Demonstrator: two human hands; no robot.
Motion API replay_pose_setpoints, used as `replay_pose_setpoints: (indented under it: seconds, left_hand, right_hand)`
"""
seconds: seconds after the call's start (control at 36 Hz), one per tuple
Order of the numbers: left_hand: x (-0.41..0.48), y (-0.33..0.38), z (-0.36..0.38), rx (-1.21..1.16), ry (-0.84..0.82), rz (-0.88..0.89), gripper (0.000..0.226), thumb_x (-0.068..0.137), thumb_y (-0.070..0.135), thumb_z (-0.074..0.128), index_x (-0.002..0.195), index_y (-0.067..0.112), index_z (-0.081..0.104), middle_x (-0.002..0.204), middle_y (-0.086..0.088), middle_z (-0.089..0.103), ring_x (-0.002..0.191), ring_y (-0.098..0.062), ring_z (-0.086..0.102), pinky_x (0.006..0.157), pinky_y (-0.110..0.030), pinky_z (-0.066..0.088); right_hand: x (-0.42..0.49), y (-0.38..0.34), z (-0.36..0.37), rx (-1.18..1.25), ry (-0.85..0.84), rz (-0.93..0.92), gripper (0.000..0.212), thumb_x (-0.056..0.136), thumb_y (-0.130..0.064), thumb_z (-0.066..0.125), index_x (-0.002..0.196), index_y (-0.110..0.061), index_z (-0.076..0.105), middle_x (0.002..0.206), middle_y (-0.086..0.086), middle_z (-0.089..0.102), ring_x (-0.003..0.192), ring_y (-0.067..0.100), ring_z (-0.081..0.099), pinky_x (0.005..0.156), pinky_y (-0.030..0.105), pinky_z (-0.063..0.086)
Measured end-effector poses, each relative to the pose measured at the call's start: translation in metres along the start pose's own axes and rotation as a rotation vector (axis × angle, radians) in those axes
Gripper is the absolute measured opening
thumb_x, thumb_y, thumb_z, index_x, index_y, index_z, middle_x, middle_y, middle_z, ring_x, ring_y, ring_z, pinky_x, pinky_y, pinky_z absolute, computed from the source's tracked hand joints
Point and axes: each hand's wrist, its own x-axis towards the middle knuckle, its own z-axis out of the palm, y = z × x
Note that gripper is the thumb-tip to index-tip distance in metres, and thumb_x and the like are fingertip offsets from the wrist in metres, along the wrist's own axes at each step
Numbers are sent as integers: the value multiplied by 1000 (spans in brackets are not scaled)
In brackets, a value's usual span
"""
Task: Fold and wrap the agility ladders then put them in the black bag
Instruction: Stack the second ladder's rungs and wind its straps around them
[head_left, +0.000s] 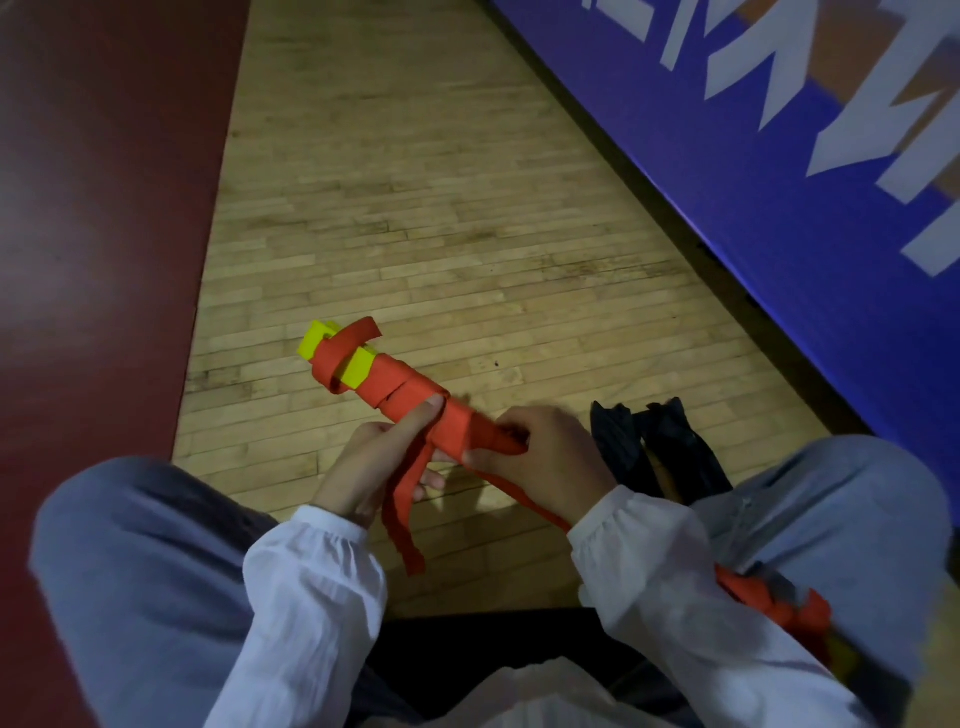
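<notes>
A folded agility ladder bundle (387, 382), yellow rungs wound in orange strap, is held above the wooden floor between my knees. My left hand (371, 467) grips its near end from below, thumb laid along the wraps. My right hand (545, 457) pinches the orange strap where it leaves the bundle. A loose strap end (405, 519) hangs down between my hands, and the strap runs on under my right sleeve. More orange strap (774, 603) lies by my right thigh. The black bag (654, 447) lies crumpled on the floor just right of my right hand.
A blue padded board (779, 156) with white lettering runs along the right. Dark red floor (78, 208) borders the wood strip (415, 208) on the left. My knees in grey trousers flank both hands. A dark bench edge (483, 623) sits beneath me.
</notes>
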Motion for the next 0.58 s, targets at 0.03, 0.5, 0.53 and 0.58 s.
replay_pose_setpoints:
  seconds: [0.03,0.5,0.53,0.58]
  left_hand:
    - [0,0,1,6,12,3,43,89,38,62,83,-4,63,61,-8,70,36,-15,57,34,-18,43]
    - [5,-11,0,54,127,-60,45,84,40,64,81,-5,62,46,-10,55,29,-16,47,34,-16,37]
    - [6,-11,0,58,122,-60,45,84,40,64,81,-5,62,46,-10,55,29,-16,47,35,-16,37]
    - [6,-12,-1,62,112,-62,45,83,41,63,82,-4,62,46,-10,56,30,-16,48,35,-17,38]
  right_hand:
    - [-1,-2,1,-33,14,-14,35,74,-51,75,88,-20,68,72,-11,60,69,6,58,57,18,39]
    - [12,7,-6,243,-466,245,68,88,-70,23,122,-23,59,92,-12,57,85,10,58,73,19,46]
    - [12,6,-7,275,-515,266,63,95,-60,24,122,-16,59,90,-6,61,77,8,61,64,13,47]
    - [10,6,-8,388,-618,298,61,101,-47,24,116,0,60,82,5,63,59,4,63,52,11,46]
